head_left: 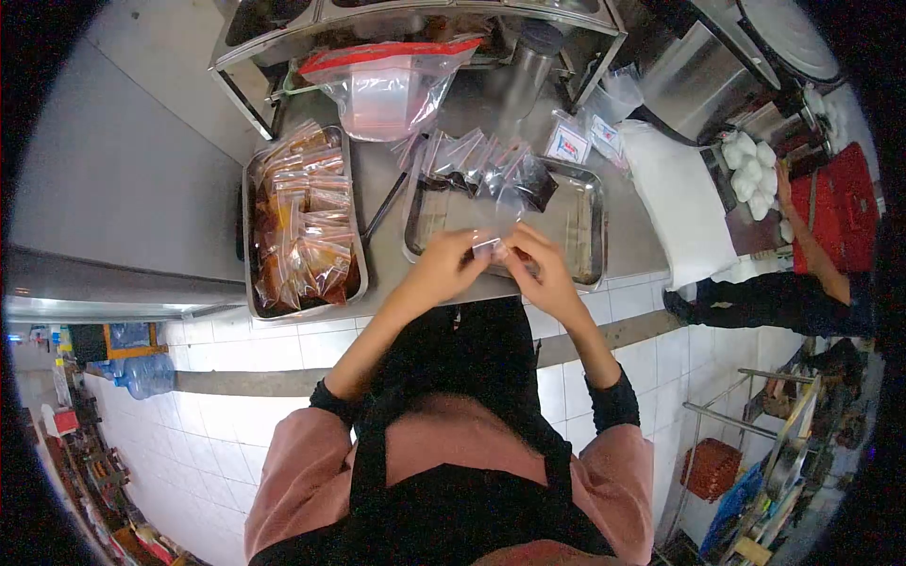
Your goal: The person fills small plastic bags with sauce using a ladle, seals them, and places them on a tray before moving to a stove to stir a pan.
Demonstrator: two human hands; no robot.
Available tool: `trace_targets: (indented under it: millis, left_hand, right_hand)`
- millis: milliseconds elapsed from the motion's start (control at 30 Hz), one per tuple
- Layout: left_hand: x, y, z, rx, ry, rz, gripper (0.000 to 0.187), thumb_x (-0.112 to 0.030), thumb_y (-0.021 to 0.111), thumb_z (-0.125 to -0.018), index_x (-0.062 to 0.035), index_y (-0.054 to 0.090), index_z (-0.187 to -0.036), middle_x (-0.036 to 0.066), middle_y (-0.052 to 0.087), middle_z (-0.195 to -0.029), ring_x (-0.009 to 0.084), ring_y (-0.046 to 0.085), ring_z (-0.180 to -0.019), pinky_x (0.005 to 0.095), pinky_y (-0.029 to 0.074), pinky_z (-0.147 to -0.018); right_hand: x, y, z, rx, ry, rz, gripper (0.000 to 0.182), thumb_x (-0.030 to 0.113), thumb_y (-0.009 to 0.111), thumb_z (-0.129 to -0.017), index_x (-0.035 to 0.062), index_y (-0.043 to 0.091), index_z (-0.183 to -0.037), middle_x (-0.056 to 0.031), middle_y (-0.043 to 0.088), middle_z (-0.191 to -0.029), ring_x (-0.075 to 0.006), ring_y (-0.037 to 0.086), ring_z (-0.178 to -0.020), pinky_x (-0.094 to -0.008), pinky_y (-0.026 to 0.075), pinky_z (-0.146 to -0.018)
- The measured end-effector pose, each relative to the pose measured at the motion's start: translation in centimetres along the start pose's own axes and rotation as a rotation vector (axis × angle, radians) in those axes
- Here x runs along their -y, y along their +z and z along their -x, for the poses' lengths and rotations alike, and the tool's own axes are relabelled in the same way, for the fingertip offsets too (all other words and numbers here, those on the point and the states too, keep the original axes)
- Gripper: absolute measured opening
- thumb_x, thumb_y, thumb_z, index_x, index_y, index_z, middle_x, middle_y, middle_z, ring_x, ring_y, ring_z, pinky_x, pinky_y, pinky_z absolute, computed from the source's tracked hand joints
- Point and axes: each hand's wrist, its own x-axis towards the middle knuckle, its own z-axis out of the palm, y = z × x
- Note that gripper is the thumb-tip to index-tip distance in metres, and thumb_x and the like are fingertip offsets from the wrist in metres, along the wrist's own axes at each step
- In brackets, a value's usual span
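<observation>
My left hand (444,267) and my right hand (542,268) meet over the front of a metal tray (587,231), fingers pinched together. Between them is a small clear zip bag (511,205), its top edge at my fingertips. Several filled zip bags with dark contents (538,189) lie in a row along the back of this tray. To the left, a second metal tray (355,203) holds many sealed zip bags of reddish-brown sauce (307,226).
Behind the trays stand a large clear bag with a red strip (377,99) and a metal cylinder (528,75). Printed packets (568,141) lie at the back right, near a white cloth (675,198). At far right, another person's arm (816,241) reaches toward white bundles (750,174).
</observation>
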Motion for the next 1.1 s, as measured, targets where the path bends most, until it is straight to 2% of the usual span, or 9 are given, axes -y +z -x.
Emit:
trace_targets:
  millis: [67, 167, 400, 467, 667, 733, 767, 833, 1100]
  left_hand:
    - [-1.8, -0.8, 0.1, 0.007, 0.059, 0.033, 0.015, -0.011, 0.053, -0.083, 0.0033, 0.058, -0.085, 0.014, 0.059, -0.068, 0.0217, 0.056, -0.056, 0.0323, 0.043, -0.055]
    - [-3.8, -2.0, -0.1, 0.148, -0.096, -0.02, 0.019, -0.014, 0.052, -0.084, 0.0034, 0.058, -0.082, 0.016, 0.058, -0.067, 0.0251, 0.057, -0.058, 0.0327, 0.044, -0.056]
    - [-4.7, -1.8, 0.3, -0.094, -0.049, -0.394, 0.021, -0.019, 0.057, -0.079, 0.001, 0.06, -0.073, 0.018, 0.058, -0.067, 0.0335, 0.057, -0.059, 0.0381, 0.045, -0.055]
    - [-5.5, -2.3, 0.5, -0.123, -0.076, -0.439, 0.021, -0.02, 0.057, -0.078, 0.0004, 0.06, -0.072, 0.018, 0.059, -0.066, 0.0339, 0.057, -0.058, 0.0389, 0.045, -0.055]
    - [-7.2, -5.7, 2.2, -0.069, 0.09, -0.252, 0.019, -0.021, 0.06, -0.079, -0.0025, 0.057, -0.082, 0.013, 0.058, -0.071, 0.0291, 0.059, -0.066, 0.0366, 0.047, -0.059]
    - [-8.1, -7.5, 2.8, 0.039, 0.139, -0.178, 0.025, -0.017, 0.065, -0.076, -0.0029, 0.054, -0.094, 0.013, 0.056, -0.09, 0.0287, 0.057, -0.084, 0.0362, 0.046, -0.073]
    - [-8.0, -7.9, 3.1, 0.028, 0.137, -0.18, 0.025, -0.017, 0.065, -0.076, -0.0029, 0.054, -0.094, 0.013, 0.056, -0.09, 0.0287, 0.057, -0.084, 0.0362, 0.046, -0.073]
    - [-7.8, -8.7, 3.6, -0.232, 0.251, -0.348, 0.043, -0.015, 0.068, -0.07, -0.004, 0.051, -0.108, 0.013, 0.05, -0.11, 0.0303, 0.05, -0.102, 0.038, 0.041, -0.087]
    - [-6.8, -10.8, 4.4, -0.248, 0.26, -0.456, 0.06, -0.015, 0.07, -0.066, -0.0036, 0.046, -0.12, 0.013, 0.047, -0.12, 0.0302, 0.046, -0.112, 0.0401, 0.037, -0.096]
  right_hand:
    - [1.0, -0.8, -0.3, 0.107, 0.115, -0.059, 0.005, 0.001, 0.051, -0.083, -0.0034, 0.051, -0.08, -0.0119, 0.049, -0.073, -0.0225, 0.05, -0.065, -0.0306, 0.041, -0.06]
    - [1.7, -0.4, -0.2, 0.078, 0.163, -0.033, 0.006, 0.002, 0.051, -0.082, -0.0031, 0.05, -0.079, -0.0106, 0.047, -0.072, -0.0222, 0.048, -0.062, -0.0318, 0.041, -0.059]
    - [4.1, 0.7, -0.8, -0.2, 0.184, 0.284, 0.005, -0.002, 0.054, -0.078, -0.0013, 0.052, -0.083, -0.0119, 0.054, -0.087, -0.0253, 0.055, -0.07, -0.0327, 0.045, -0.062]
    - [4.8, 1.8, -0.8, -0.227, 0.002, 0.254, 0.011, -0.005, 0.055, -0.076, -0.0009, 0.054, -0.086, -0.0116, 0.056, -0.1, -0.0263, 0.06, -0.081, -0.0332, 0.048, -0.068]
    - [6.4, 1.2, -2.5, -0.082, -0.042, 0.157, 0.017, -0.005, 0.061, -0.072, -0.0006, 0.062, -0.089, -0.0107, 0.058, -0.102, -0.0226, 0.061, -0.084, -0.0291, 0.05, -0.072]
    - [6.2, 1.2, -3.1, 0.007, -0.032, 0.072, 0.017, -0.004, 0.062, -0.073, -0.0005, 0.063, -0.089, -0.0106, 0.059, -0.101, -0.0212, 0.062, -0.084, -0.028, 0.051, -0.071]
    - [6.3, 1.3, -3.4, 0.016, 0.004, -0.012, 0.018, -0.004, 0.062, -0.073, 0.0, 0.064, -0.09, -0.0097, 0.059, -0.101, -0.0198, 0.061, -0.085, -0.0268, 0.051, -0.07]
    - [6.3, 1.7, -4.1, 0.033, 0.039, -0.1, 0.018, -0.003, 0.063, -0.074, 0.0005, 0.065, -0.092, -0.0088, 0.059, -0.102, -0.0183, 0.061, -0.086, -0.0256, 0.052, -0.069]
    - [8.3, 4.4, -6.4, 0.062, 0.118, -0.128, 0.038, 0.002, 0.07, -0.07, 0.0055, 0.062, -0.107, -0.0071, 0.055, -0.107, -0.0142, 0.061, -0.083, -0.0235, 0.054, -0.064]
